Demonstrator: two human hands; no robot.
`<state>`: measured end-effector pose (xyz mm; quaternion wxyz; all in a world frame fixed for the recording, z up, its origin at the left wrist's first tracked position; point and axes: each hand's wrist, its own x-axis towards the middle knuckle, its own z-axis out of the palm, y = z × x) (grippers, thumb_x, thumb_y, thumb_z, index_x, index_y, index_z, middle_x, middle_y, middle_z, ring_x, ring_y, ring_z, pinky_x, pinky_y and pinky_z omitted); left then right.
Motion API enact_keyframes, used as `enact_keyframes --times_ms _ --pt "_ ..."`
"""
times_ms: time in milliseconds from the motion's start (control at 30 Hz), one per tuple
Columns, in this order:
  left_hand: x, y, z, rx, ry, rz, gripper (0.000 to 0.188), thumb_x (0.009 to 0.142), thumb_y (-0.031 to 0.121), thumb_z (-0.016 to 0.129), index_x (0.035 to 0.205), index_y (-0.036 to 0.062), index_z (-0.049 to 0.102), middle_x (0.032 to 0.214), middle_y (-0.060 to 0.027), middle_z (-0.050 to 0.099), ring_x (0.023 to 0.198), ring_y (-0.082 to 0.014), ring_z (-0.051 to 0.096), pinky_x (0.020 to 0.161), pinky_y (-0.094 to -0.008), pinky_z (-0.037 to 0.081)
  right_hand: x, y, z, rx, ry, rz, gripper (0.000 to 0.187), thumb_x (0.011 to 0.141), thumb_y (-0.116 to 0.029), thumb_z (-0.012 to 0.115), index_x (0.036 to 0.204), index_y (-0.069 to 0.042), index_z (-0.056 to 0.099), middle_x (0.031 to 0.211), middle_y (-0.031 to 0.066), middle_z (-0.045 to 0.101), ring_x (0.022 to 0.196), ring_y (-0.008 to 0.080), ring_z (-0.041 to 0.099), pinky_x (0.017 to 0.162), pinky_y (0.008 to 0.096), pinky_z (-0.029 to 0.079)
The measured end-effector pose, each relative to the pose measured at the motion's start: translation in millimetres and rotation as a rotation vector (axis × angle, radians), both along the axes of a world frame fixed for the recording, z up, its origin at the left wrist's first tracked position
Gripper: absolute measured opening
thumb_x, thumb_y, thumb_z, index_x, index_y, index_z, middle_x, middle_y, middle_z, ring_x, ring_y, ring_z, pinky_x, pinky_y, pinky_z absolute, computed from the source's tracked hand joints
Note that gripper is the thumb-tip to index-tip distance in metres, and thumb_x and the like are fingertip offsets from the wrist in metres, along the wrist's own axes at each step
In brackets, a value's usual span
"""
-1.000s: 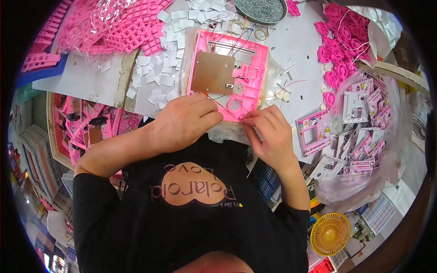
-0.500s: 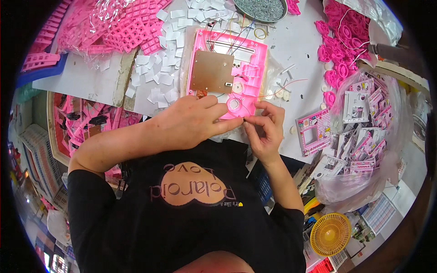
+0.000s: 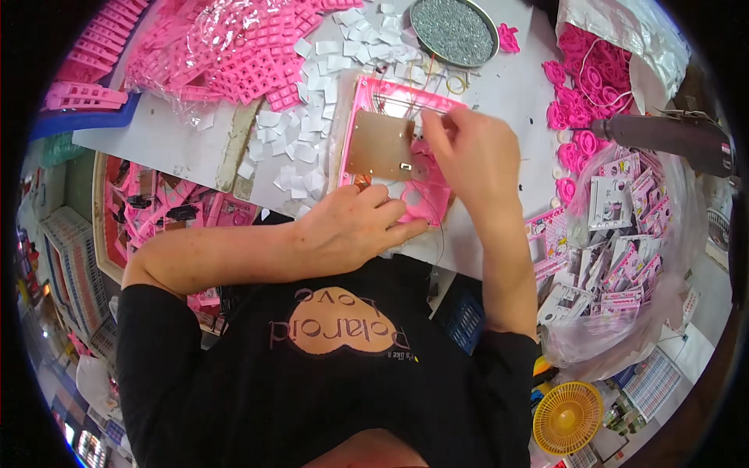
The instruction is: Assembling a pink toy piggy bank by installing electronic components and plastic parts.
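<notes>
A pink plastic casing (image 3: 360, 97) lies tilted on the table, with a brown circuit board (image 3: 378, 148) in it and thin wires along its far side. My left hand (image 3: 355, 222) grips the casing's near edge, fingers bent, index finger stretched along the near corner. Over the right side of the casing is my right hand (image 3: 472, 148), slightly blurred. Its thumb and fingers are pinched together beside the board; what they hold is hidden. A thin wire hangs past the casing's near right corner.
White paper squares (image 3: 300, 144) lie scattered left of the casing. A round tray of small screws (image 3: 454, 31) stands behind it. Pink key parts (image 3: 250, 54) fill the far left. At right are pink rings (image 3: 581, 93), a power screwdriver (image 3: 663, 140) and bagged printed panels (image 3: 616, 203).
My right hand has moved from the casing's near right corner up and over its right side. My left hand stays at the near edge. The whole view has shifted slightly.
</notes>
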<state>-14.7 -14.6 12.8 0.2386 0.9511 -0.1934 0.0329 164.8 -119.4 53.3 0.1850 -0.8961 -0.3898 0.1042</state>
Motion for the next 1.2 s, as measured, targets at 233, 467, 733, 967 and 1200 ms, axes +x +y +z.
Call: enact_keyframes --times_ms 233,467,733,967,1200 --pt "18.3 48.3 22.2 -0.535 0.337 0.125 0.035 0.086 0.015 0.069 0.12 0.0081 0.067 0.105 -0.0119 0.064 0.097 -0.026 0.062 0.08 -0.0383 0.051 7.9 38.1 -31.4 -0.046 -0.157 -0.003 0.028 0.084 -0.03 0.07 0.079 -0.003 0.073 0.074 0.0167 0.071 0.068 0.0368 0.07 0.064 0.0448 0.055" --pt "96.6 109.1 -19.8 -0.29 -0.051 0.524 0.028 0.081 0.02 0.076 0.103 0.0028 0.069 0.097 -0.0124 0.068 0.097 -0.0304 0.064 0.088 -0.0404 0.05 -3.8 21.4 -39.9 0.396 0.143 -0.035 0.014 0.086 -0.018 0.069 0.088 -0.004 0.071 0.074 0.0127 0.069 0.064 0.032 0.067 0.063 0.0399 0.053" --pt "102.9 91.0 -17.7 -0.253 -0.228 0.368 0.015 0.078 0.014 0.074 0.089 0.0076 0.067 0.098 -0.004 0.068 0.099 -0.026 0.063 0.091 -0.0411 0.044 2.8 0.2 -35.7 0.407 -0.097 0.52 0.014 0.078 -0.01 0.074 0.092 -0.012 0.075 0.094 0.0012 0.068 0.092 0.0234 0.064 0.07 0.0366 0.055" --pt "100.3 77.1 -14.3 -0.189 -0.267 0.366 0.014 0.076 0.016 0.074 0.087 0.0113 0.067 0.1 -0.0003 0.065 0.107 -0.0218 0.057 0.097 -0.0476 0.036 16.8 9.1 -29.9 0.595 -0.087 0.287 0.015 0.08 -0.008 0.077 0.095 -0.006 0.073 0.089 0.0069 0.067 0.083 0.0263 0.063 0.07 0.0373 0.051" --pt "92.2 75.9 -16.2 -0.151 -0.232 0.371 0.029 0.074 0.015 0.073 0.101 0.0074 0.067 0.114 -0.004 0.063 0.116 -0.0253 0.055 0.101 -0.0455 0.033 15.9 20.8 -14.1 0.543 -0.076 0.268 0.017 0.08 -0.008 0.076 0.096 -0.008 0.072 0.084 0.0054 0.067 0.078 0.0261 0.063 0.068 0.0371 0.052"
